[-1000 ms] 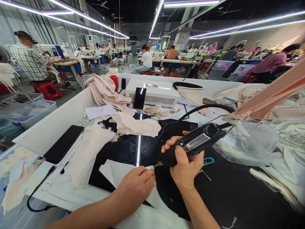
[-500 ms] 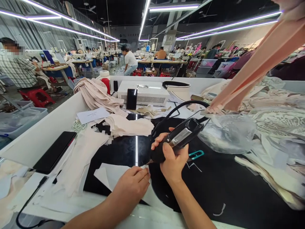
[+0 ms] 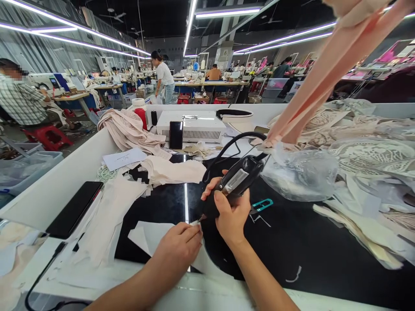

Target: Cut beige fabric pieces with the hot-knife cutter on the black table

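Observation:
My right hand (image 3: 231, 214) is wrapped round a black corded hand tool (image 3: 231, 183) with a silver plate on its side and a thin metal tip, tilted down to the left. That tip is close to the fingertips of my left hand (image 3: 181, 246); whether it touches the cloth I cannot tell. Between its thumb and fingers my left hand pinches the edge of a white fabric piece (image 3: 152, 235), which lies partly under the hand on the black tabletop (image 3: 275, 255). Turquoise thread snips (image 3: 262, 205) lie just right of the tool.
Stacked pale fabric pieces (image 3: 106, 220) and a dark phone (image 3: 76, 209) lie at left. A white vented box (image 3: 191, 125) with a smaller phone (image 3: 176, 134) before it stands behind. Pink fabric strips (image 3: 308, 90) hang above a plastic bag (image 3: 301, 172) and lace pieces at right. Co-workers are beyond.
The view has shifted slightly. The tool's tip has drawn a little up from my left fingertips, while both grips stay the same. A person in the background has risen from sitting to standing.

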`<state>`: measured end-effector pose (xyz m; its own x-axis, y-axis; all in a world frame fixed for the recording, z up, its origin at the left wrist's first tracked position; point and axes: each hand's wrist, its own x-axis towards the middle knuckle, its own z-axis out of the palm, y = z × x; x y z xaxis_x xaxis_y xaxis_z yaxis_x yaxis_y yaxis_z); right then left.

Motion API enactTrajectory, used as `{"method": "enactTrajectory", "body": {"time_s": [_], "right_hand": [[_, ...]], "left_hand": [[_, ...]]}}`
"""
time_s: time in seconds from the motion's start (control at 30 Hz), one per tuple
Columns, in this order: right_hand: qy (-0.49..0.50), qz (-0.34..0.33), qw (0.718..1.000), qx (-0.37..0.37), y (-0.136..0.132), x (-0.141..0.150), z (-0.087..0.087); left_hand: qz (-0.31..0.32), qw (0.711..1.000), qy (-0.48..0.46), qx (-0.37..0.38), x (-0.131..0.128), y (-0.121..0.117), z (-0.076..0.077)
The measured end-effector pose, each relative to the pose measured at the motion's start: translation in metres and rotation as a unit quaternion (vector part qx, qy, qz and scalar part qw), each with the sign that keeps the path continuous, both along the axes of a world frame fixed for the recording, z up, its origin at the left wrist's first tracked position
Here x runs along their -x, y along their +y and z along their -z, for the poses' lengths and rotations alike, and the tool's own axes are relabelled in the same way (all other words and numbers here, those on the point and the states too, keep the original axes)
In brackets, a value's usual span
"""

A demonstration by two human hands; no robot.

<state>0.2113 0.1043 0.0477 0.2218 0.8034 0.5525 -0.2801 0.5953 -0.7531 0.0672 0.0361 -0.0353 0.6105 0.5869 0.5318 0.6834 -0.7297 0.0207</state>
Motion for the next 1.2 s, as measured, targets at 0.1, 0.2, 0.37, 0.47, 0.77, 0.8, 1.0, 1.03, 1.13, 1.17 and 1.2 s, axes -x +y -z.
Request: {"method": "enactTrajectory", "body": {"time_s": [0.1, 0.2, 0.37, 0.47, 0.77, 0.8, 1.0, 1.03, 1.13, 1.17, 1.2], "right_hand": [[0.006, 0.011, 1.0, 0.003, -0.007, -0.008, -0.01], [0.01, 0.016, 1.0, 0.008, -0.017, -0.018, -0.016], [0.007, 0.02, 1.0, 0.013, -0.035, -0.031, -0.015], [0.006, 0.025, 1.0, 0.014, -0.042, -0.035, -0.012], [0.011, 0.03, 0.999, 0.013, -0.046, -0.032, -0.008], [0.011, 0.028, 0.999, 0.011, -0.046, -0.031, -0.007], [0.006, 0.027, 1.0, 0.01, -0.046, -0.031, -0.002], [0.006, 0.028, 1.0, 0.009, -0.046, -0.031, -0.001], [0.007, 0.029, 1.0, 0.008, -0.046, -0.032, -0.001], [0.007, 0.027, 1.0, 0.007, -0.046, -0.032, -0.001], [0.009, 0.027, 1.0, 0.007, -0.047, -0.032, -0.001]], "left_hand": [[-0.008, 1.0, 0.0, 0.007, 0.009, 0.004, -0.008], [-0.034, 0.999, 0.014, -0.005, 0.023, 0.012, -0.016], [-0.052, 0.998, 0.008, -0.025, 0.046, 0.008, -0.031], [-0.033, 0.999, -0.015, -0.02, 0.045, -0.006, -0.036], [0.064, 0.997, -0.037, 0.014, 0.01, -0.026, -0.038], [0.065, 0.997, -0.031, 0.016, 0.008, -0.025, -0.038], [0.057, 0.997, 0.022, 0.041, 0.004, -0.021, -0.031], [0.055, 0.997, 0.026, 0.044, 0.004, -0.02, -0.03], [0.046, 0.998, 0.018, 0.046, 0.003, -0.02, -0.029], [0.043, 0.998, 0.012, 0.045, 0.002, -0.019, -0.029], [0.04, 0.998, 0.006, 0.043, 0.002, -0.019, -0.03]]}}
